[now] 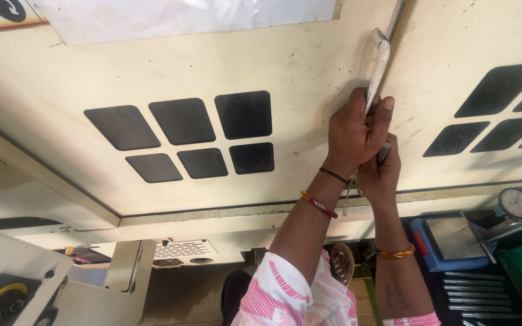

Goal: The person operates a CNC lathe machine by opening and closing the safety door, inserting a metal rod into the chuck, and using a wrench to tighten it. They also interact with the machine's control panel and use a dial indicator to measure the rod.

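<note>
A cream machine door with dark window panes fills the view. A long white door handle runs along its right edge. My left hand is wrapped around the lower part of the handle, thumb up. My right hand grips just below it, on the handle's bottom end. Both wrists wear bangles, and pink patterned sleeves show at the bottom.
A second door panel with dark panes lies right of the handle. A dial gauge, a blue block and several metal pins sit lower right. A yellow-and-black knob is at the lower left.
</note>
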Tool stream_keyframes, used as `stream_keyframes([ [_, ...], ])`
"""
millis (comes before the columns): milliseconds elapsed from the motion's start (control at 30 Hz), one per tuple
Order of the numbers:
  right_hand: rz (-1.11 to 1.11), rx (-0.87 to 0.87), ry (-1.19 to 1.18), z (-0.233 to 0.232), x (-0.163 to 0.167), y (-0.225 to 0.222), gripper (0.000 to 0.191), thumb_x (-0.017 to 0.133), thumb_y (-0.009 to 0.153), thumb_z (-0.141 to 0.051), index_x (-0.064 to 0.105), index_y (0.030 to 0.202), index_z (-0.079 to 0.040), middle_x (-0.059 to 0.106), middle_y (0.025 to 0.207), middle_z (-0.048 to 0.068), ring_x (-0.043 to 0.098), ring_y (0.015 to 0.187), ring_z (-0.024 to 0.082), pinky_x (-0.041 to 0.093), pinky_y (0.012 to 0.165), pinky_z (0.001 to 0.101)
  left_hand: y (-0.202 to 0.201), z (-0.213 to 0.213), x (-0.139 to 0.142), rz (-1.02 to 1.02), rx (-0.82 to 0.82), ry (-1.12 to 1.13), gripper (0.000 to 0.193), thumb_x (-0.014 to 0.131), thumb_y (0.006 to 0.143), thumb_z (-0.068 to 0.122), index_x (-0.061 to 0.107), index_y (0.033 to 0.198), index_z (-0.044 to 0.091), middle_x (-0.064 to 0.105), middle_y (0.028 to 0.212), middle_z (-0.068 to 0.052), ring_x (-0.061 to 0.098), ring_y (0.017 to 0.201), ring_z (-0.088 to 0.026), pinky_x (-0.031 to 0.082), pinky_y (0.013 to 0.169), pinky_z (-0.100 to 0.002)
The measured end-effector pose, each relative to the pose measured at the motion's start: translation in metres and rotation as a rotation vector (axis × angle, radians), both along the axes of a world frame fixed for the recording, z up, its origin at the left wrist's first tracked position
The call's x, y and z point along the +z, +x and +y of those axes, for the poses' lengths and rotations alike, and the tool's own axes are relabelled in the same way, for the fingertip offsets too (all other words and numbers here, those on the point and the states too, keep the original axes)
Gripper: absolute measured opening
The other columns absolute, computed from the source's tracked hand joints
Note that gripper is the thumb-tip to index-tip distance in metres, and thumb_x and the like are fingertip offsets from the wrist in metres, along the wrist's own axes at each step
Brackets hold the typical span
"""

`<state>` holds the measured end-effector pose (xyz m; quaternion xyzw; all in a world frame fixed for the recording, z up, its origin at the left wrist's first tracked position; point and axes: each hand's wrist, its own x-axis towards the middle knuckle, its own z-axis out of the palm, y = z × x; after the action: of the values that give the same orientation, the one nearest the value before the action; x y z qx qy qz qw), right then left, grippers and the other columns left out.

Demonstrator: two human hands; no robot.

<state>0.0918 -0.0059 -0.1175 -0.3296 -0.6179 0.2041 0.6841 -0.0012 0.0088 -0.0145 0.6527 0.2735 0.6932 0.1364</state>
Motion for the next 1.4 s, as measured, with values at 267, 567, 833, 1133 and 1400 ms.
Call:
stream_keyframes([
  [267, 0.012, 0.019, 0.014, 0.0021, -0.0029, 0.0015, 0.013, 0.048, 0.114, -0.003, 0.051, 0.127, -0.003, 0.058, 0.102, -0.001, 0.051, 0.085, 0.002, 0.044, 0.071, 0.0187, 0.0004, 0.0003, -0.0003, 0.0, 0.002, 0.003, 0.027, 0.06, 0.106, 0.035, 0.051, 0.097, 0.011, 0.056, 0.065, 0.003, 0.058, 0.055, -0.01, 0.051, 0.055, -0.026],
  [567, 0.029, 0.037, 0.004, 0.0019, -0.0021, 0.0012, 0.011, 0.048, 0.115, -0.004, 0.051, 0.125, -0.003, 0.058, 0.1, -0.002, 0.051, 0.083, 0.001, 0.044, 0.069, 0.0184, 0.0004, 0.0002, 0.0003, 0.008, 0.004, 0.001, 0.027, 0.06, 0.106, 0.035, 0.051, 0.096, 0.012, 0.055, 0.065, 0.003, 0.058, 0.055, -0.011, 0.051, 0.056, -0.026],
  [833, 0.031, 0.028, 0.007, 0.0004, -0.0013, 0.0003, 0.013, 0.049, 0.114, -0.005, 0.051, 0.127, -0.003, 0.058, 0.1, -0.002, 0.051, 0.083, 0.001, 0.044, 0.069, 0.0179, 0.0008, -0.0003, 0.0, -0.001, 0.01, 0.0, 0.027, 0.06, 0.106, 0.036, 0.051, 0.096, 0.012, 0.056, 0.066, 0.003, 0.059, 0.051, -0.009, 0.051, 0.056, -0.026],
  [1133, -0.023, -0.014, 0.024, -0.0002, 0.0008, 0.0003, 0.015, 0.048, 0.114, -0.003, 0.051, 0.129, -0.003, 0.058, 0.101, -0.001, 0.052, 0.085, 0.002, 0.045, 0.071, 0.019, 0.0009, 0.001, -0.0001, 0.01, 0.013, 0.009, 0.028, 0.059, 0.106, 0.036, 0.051, 0.096, 0.012, 0.054, 0.064, 0.003, 0.057, 0.055, -0.01, 0.051, 0.055, -0.025],
  [1400, 0.016, 0.029, 0.006, 0.0002, -0.0006, 0.0006, 0.013, 0.047, 0.114, -0.003, 0.051, 0.127, -0.003, 0.058, 0.102, -0.001, 0.052, 0.086, 0.002, 0.045, 0.072, 0.0187, 0.0008, 0.0013, -0.0005, 0.005, 0.004, 0.008, 0.028, 0.059, 0.106, 0.036, 0.05, 0.095, 0.012, 0.054, 0.064, 0.003, 0.057, 0.054, -0.01, 0.051, 0.055, -0.026],
])
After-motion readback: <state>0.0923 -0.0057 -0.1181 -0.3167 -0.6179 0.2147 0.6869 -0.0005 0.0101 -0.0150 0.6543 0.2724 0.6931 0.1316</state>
